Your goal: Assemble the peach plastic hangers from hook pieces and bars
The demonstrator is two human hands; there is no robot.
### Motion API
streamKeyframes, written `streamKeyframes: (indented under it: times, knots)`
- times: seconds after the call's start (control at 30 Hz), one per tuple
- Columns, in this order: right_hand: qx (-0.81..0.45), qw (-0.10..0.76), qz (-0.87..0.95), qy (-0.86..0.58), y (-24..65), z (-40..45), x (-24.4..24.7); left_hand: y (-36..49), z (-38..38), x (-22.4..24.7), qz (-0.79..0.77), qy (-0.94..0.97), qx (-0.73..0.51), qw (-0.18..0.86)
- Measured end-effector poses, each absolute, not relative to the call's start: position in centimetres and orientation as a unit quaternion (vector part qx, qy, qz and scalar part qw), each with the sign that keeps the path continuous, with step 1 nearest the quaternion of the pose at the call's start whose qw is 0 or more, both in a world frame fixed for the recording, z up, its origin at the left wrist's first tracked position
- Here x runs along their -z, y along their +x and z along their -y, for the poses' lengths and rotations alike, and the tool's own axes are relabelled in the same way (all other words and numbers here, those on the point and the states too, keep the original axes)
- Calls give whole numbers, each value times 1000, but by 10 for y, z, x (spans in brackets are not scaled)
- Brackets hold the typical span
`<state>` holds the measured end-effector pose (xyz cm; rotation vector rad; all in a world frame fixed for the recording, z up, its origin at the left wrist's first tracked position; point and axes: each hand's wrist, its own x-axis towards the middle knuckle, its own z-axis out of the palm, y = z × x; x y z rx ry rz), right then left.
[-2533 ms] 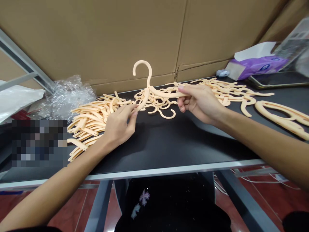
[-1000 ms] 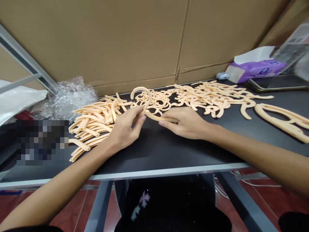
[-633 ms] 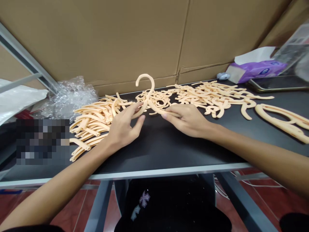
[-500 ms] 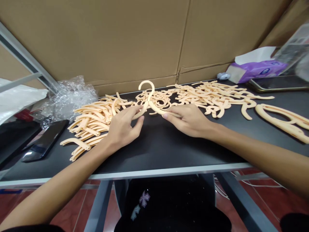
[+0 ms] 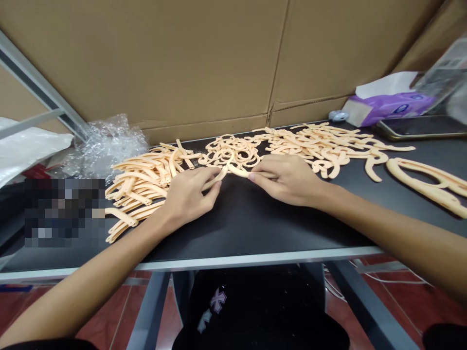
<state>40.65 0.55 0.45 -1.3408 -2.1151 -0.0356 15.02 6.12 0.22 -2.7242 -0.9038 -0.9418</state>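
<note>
A cream plastic hanger (image 5: 239, 171) is held between my two hands over the black table. My left hand (image 5: 191, 194) pinches its left arm between thumb and fingers. The right arm of the hanger is gripped by my right hand (image 5: 286, 180), thumb nearest the centre joint. The hook is hard to tell from the pile of cream hook pieces (image 5: 237, 147) behind it. Curved cream arm pieces (image 5: 138, 172) lie heaped beyond my left hand. Behind my right hand spreads another heap of curved cream pieces (image 5: 317, 141).
Joined cream pieces (image 5: 423, 182) lie at the right. Behind them are a phone (image 5: 426, 127) and a purple tissue pack (image 5: 390, 108). Crumpled clear plastic (image 5: 105, 146) sits at the back left, below a metal frame bar (image 5: 44, 82). Cardboard (image 5: 204, 63) stands behind the table.
The hanger's hook, upright before, has tipped back and down towards the pile of hooks. Both hands keep their grip and have shifted only slightly.
</note>
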Motion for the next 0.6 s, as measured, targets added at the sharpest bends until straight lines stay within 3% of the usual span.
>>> streamKeyframes:
  times: [0.6]
  knots:
    - [49,247,817,-518,410,-6,-6,150,-65,5,219,-922,314,63]
